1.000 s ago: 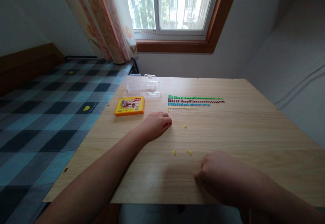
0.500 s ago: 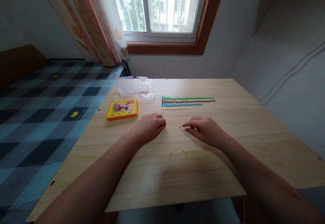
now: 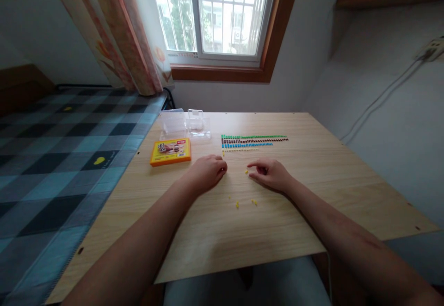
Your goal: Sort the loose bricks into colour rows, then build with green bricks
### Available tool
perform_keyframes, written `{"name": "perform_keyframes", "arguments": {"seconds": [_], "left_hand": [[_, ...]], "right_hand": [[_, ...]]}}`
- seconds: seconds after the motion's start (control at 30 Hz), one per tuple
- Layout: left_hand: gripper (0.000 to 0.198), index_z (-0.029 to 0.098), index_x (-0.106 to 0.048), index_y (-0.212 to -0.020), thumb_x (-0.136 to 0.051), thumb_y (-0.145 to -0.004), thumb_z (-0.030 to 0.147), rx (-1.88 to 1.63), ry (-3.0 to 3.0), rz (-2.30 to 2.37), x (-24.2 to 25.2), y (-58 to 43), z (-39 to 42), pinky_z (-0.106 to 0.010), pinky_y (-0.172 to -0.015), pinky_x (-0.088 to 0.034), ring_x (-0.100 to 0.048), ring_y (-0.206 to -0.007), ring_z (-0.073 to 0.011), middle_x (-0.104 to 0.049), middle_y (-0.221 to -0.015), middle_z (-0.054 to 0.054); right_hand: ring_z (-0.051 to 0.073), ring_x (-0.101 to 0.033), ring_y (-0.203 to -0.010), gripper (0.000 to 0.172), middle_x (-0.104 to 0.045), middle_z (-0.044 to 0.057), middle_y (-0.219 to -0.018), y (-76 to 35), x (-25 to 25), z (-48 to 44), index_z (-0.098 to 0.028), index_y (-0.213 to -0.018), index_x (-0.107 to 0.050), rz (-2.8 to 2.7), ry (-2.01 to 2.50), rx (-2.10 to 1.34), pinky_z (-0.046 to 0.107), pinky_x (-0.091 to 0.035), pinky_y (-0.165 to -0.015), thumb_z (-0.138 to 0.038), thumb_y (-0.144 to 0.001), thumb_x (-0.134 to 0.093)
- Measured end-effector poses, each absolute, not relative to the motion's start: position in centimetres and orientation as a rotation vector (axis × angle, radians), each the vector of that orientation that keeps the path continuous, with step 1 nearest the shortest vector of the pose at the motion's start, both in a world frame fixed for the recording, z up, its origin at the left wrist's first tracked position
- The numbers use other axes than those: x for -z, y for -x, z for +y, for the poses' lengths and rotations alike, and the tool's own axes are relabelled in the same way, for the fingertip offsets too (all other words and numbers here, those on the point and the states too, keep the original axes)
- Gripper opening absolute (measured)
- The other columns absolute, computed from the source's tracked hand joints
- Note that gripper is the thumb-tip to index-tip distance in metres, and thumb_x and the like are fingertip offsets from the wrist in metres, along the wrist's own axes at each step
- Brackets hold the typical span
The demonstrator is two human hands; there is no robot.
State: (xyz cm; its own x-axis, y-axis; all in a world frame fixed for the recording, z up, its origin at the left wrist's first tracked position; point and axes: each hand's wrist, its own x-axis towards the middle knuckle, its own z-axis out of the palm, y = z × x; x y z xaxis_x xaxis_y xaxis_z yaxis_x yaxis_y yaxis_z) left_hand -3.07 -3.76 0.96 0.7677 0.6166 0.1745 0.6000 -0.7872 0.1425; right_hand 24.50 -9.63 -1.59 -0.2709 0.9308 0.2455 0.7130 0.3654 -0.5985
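Observation:
My left hand (image 3: 208, 171) rests on the wooden table with its fingers curled closed; whatever is inside them, if anything, is hidden. To its right my right hand (image 3: 269, 173) holds its thumb and forefinger apart, with a small yellow piece (image 3: 246, 171) lying right by the fingertips. Nearer the front edge lie several loose yellow pieces (image 3: 237, 204). Beyond my hands, tiny pieces are lined up in a green row (image 3: 255, 137), a brown row (image 3: 253, 140), a blue row (image 3: 246, 145) and a pale yellow row (image 3: 240, 150). One yellow piece (image 3: 224, 155) stands just below the rows' left end.
On the table's left sits an orange-yellow box (image 3: 170, 152) with a printed lid. Behind it are clear plastic containers (image 3: 198, 128), standing open. A bed with a checked cover (image 3: 86, 134) adjoins the table's left side. A window (image 3: 225, 19) lies beyond the back edge.
My right thumb and forefinger have moved slightly left and spread wider, coming closer around the yellow piece. My left hand stays closed in place. The camera view has shifted a little.

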Motion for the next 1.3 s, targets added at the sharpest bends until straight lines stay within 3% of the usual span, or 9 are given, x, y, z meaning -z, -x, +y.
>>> {"name": "perform_keyframes", "arguments": {"seconds": [0.13,0.27,0.43,0.53,0.6,0.7,0.77,0.93,1.3], "left_hand": [[0.019,0.022,-0.072,-0.089,-0.054,-0.093,0.022,-0.329,-2.880,0.987,-1.0,3.1,-3.8,-0.033,-0.080,-0.048,-0.065,-0.088,-0.0210,-0.073,-0.095,-0.005],[0.020,0.021,-0.073,-0.089,-0.054,-0.093,0.023,-0.315,-2.872,1.008,-1.1,3.2,-3.8,-0.033,-0.080,-0.048,-0.065,-0.089,-0.0210,-0.073,-0.096,-0.006],[0.020,0.021,-0.073,-0.089,-0.054,-0.093,0.022,-0.310,-2.862,1.006,-1.3,3.2,-3.8,-0.033,-0.080,-0.048,-0.065,-0.090,-0.0211,-0.073,-0.096,-0.006],[0.020,0.021,-0.073,-0.088,-0.053,-0.093,0.022,-0.318,-2.861,1.010,-1.2,3.1,-3.8,-0.033,-0.080,-0.048,-0.065,-0.090,-0.0213,-0.073,-0.096,-0.005],[0.020,0.021,-0.072,-0.088,-0.053,-0.093,0.023,-0.322,-2.858,1.013,-1.1,3.1,-3.7,-0.033,-0.080,-0.048,-0.065,-0.090,-0.0215,-0.073,-0.095,-0.005],[0.020,0.021,-0.072,-0.088,-0.053,-0.093,0.023,-0.328,-2.860,1.017,-0.9,3.1,-3.5,-0.033,-0.080,-0.048,-0.065,-0.090,-0.0214,-0.073,-0.095,-0.005],[0.020,0.022,-0.073,-0.089,-0.053,-0.093,0.023,-0.328,-2.863,1.026,-0.8,3.1,-3.4,-0.033,-0.081,-0.048,-0.065,-0.090,-0.0216,-0.073,-0.095,-0.005],[0.020,0.022,-0.073,-0.090,-0.054,-0.094,0.025,-0.305,-2.855,1.044,-0.9,3.2,-3.5,-0.033,-0.081,-0.048,-0.065,-0.091,-0.0217,-0.073,-0.096,-0.006],[0.021,0.021,-0.072,-0.088,-0.052,-0.094,0.024,-0.307,-2.849,1.030,-1.0,3.1,-3.5,-0.033,-0.081,-0.048,-0.064,-0.089,-0.0213,-0.072,-0.095,-0.006]], "right_hand": [[0.013,-0.053,-0.063,0.042,-0.061,-0.005,-0.072,-24.4,0.3,-10.3,-0.023,-0.121,-0.067,-2.218,1.542,-0.460,0.025,-0.034,-0.061,-0.033,-0.081,-0.077],[0.013,-0.051,-0.065,0.020,-0.062,-0.003,-0.073,-24.9,-1.2,-11.6,-0.021,-0.086,-0.063,-2.351,1.608,-0.553,0.025,-0.030,-0.058,-0.033,-0.079,-0.077],[0.012,-0.046,-0.061,0.031,-0.060,-0.003,-0.067,-26.1,-2.4,-15.4,-0.020,-0.069,-0.054,-2.504,1.607,-0.701,0.026,-0.026,-0.055,-0.034,-0.075,-0.081],[0.013,-0.050,-0.063,0.023,-0.062,-0.003,-0.070,-26.8,-2.2,-17.4,-0.021,-0.077,-0.063,-2.503,1.560,-0.728,0.026,-0.030,-0.057,-0.037,-0.080,-0.078],[0.015,-0.056,-0.070,0.015,-0.067,0.001,-0.080,-27.1,-1.7,-17.8,-0.022,-0.098,-0.071,-2.435,1.524,-0.667,0.026,-0.037,-0.062,-0.035,-0.091,-0.068],[0.019,-0.063,-0.086,0.035,-0.071,0.007,-0.099,-27.0,-0.9,-17.1,-0.025,-0.133,-0.066,-2.411,1.481,-0.480,0.028,-0.043,-0.075,-0.028,-0.101,-0.051],[0.020,-0.064,-0.085,0.042,-0.070,0.007,-0.098,-26.7,-0.6,-16.3,-0.029,-0.141,-0.062,-2.488,1.479,-0.355,0.029,-0.042,-0.074,-0.027,-0.103,-0.047],[0.017,-0.061,-0.074,0.042,-0.069,0.004,-0.086,-26.1,-0.5,-15.7,-0.035,-0.140,-0.063,-2.621,1.460,-0.222,0.027,-0.036,-0.066,-0.023,-0.104,-0.045],[0.016,-0.057,-0.071,0.031,-0.066,0.002,-0.080,-26.7,-0.9,-24.6,-0.029,-0.119,-0.070,-2.800,1.054,-0.358,0.030,-0.033,-0.061,-0.018,-0.098,-0.052]]}}
